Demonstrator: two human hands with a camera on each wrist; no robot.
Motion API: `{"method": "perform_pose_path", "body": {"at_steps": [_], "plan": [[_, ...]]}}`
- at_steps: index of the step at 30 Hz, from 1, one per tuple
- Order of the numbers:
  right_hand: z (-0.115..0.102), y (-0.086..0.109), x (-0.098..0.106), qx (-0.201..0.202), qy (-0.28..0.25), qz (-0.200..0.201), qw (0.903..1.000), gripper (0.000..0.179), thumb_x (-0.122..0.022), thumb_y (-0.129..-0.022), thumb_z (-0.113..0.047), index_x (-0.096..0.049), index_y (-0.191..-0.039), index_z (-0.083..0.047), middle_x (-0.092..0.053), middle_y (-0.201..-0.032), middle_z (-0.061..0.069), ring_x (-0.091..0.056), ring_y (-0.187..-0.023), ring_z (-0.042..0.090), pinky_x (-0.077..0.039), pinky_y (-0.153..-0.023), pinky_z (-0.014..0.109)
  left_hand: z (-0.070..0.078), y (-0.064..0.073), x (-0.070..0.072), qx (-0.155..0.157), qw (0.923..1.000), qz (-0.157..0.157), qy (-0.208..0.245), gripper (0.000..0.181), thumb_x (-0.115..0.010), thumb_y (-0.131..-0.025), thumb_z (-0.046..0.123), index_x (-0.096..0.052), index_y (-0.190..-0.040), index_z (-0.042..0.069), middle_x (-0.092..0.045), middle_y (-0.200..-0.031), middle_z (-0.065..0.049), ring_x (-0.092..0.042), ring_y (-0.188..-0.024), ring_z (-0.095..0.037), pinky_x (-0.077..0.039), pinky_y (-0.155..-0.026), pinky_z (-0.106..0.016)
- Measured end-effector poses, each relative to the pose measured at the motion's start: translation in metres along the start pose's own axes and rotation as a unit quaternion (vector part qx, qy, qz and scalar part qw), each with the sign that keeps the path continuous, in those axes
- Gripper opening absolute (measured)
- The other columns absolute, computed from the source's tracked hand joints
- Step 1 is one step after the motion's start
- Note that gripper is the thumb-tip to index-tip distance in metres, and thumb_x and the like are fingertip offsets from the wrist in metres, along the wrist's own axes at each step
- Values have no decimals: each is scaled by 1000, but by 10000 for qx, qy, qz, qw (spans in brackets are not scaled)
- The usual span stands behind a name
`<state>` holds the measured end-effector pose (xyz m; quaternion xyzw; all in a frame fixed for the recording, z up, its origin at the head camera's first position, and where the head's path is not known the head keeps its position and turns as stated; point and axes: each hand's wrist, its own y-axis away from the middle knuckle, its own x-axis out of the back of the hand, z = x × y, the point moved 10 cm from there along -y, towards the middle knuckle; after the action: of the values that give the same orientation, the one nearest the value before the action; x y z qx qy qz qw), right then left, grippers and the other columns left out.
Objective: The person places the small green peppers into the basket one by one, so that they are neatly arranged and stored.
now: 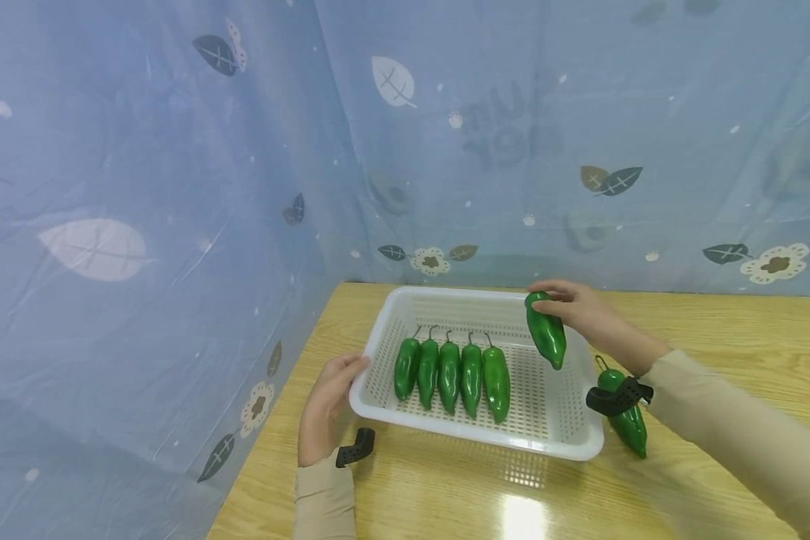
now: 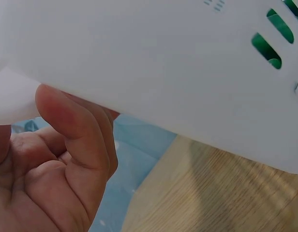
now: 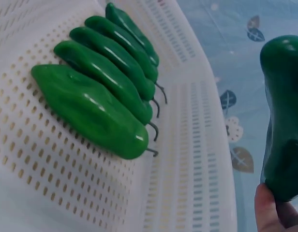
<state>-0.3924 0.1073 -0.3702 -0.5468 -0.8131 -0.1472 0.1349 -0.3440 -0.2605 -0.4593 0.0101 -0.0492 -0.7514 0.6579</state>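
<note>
A white perforated plastic basket (image 1: 469, 435) stands on the table, with several green chili peppers (image 1: 449, 379) lying side by side in its left half, stems toward the far side. My left hand (image 1: 327, 397) holds the basket's left rim; in the left wrist view its curled fingers (image 2: 74, 123) meet the edge of the white wall. Above the basket's right part, my right hand (image 1: 580, 309) pinches another green chili pepper (image 1: 547, 336) near its upper end, tip hanging down. The right wrist view shows that pepper (image 3: 287, 111) beyond the basket rim, only a fingertip and thumb visible.
One more green chili pepper (image 1: 629, 427) lies on the wooden table (image 1: 729, 352) just right of the basket, partly covered by the black wrist strap (image 1: 617, 397). A blue leaf-patterned curtain (image 1: 499, 150) hangs behind the table and along its left side.
</note>
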Motion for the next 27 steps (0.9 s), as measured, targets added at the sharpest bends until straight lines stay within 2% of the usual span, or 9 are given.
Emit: {"method": "perform_pose_path", "body": {"at_steps": [4,10,15,19,22,27], "plan": [[0,-4,-8,-4,17,-12,10000,56,-56,-96,-30,-39,-143,-7,-34,-146,25,-42,-125,40,-44,-97,48,0,0,0,24,10000,6,4,45,-51,-98,23,-49,-130,-9,-57,-123,-31,-63,-106,-39,-56,-82,-42],[0,-7,-23,-39,329,-10,9995,54,-57,-95,-30,-42,-141,-6,-35,-146,26,-37,-130,43,-42,-99,52,-1,-1,1,24,10000,15,32,44,-50,-99,22,-49,-130,-9,-57,-122,-32,-63,-105,-39,-56,-81,-42],[4,-12,-34,-73,710,39,9974,50,-56,-96,-25,-44,-139,-3,-45,-138,27,-47,-123,41,-49,-92,46,0,0,1,104,9999,24,64,41,-47,-100,18,-49,-130,-10,-56,-122,-33,-63,-105,-40,-56,-80,-42],[5,-14,-41,-24,1081,57,9941,48,-56,-95,-22,-46,-137,-1,-52,-130,28,-55,-112,38,-51,-83,41,9,6,-4,109,9999,-21,28,41,-47,-100,16,-48,-129,-12,-55,-123,-34,-61,-107,-43,-56,-82,-43],[6,-16,-45,76,1275,51,9918,47,-57,-95,-22,-47,-135,1,-52,-129,28,-57,-107,37,-52,-80,40,17,10,-7,110,9999,-31,-31,40,-47,-99,15,-48,-129,-13,-55,-123,-35,-60,-108,-44,-56,-83,-42],[10,-18,-51,65,1284,3,9917,45,-57,-94,-20,-48,-133,3,-49,-132,29,-58,-106,37,-52,-79,41,20,12,-8,111,9999,-34,-89,39,-45,-100,14,-48,-129,-13,-55,-123,-35,-60,-108,-44,-56,-83,-43]]}}
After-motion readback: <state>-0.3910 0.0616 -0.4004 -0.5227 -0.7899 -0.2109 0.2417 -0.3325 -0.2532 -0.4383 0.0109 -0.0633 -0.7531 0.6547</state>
